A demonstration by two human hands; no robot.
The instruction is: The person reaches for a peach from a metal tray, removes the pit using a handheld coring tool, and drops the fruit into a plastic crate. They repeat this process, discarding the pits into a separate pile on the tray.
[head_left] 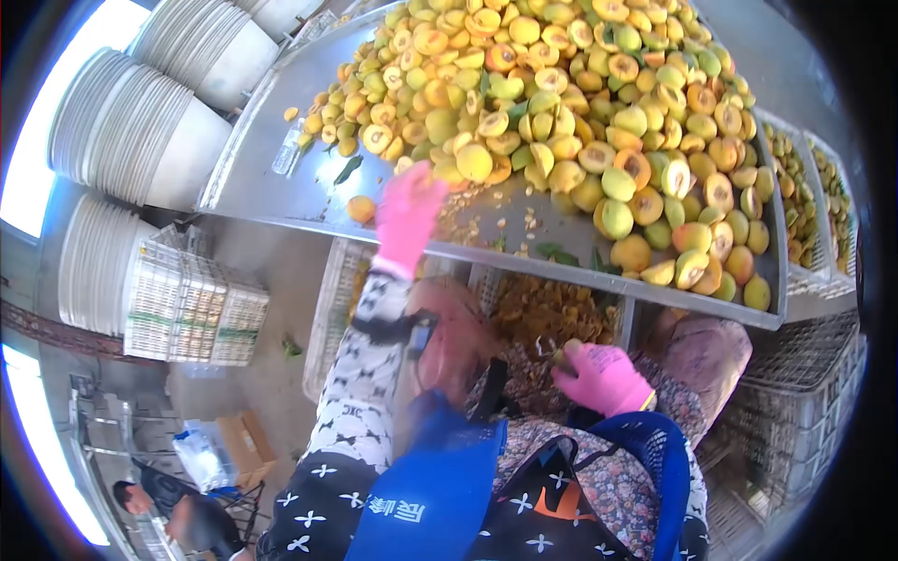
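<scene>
My left hand (410, 217), in a pink glove, reaches over the front edge of a metal table (271, 201). Its fingers are curled beside a heap of yellow peaches (474, 163), many cut in half with the pit or hollow showing. What those fingers hold, if anything, is hidden. Lower down, near my lap, my right hand (606, 379) in a matching glove is closed around a small tool with a curved metal tip (543, 349). A single peach (361, 208) lies just left of my left hand.
Below the table edge is a crate of brownish peach pieces (552, 309). A plastic bottle (288, 148) lies on the table's left. Stacked white tubs (122, 131) and white crates (192, 299) stand left; more crates (795, 402) are at right. Another person (192, 514) is at lower left.
</scene>
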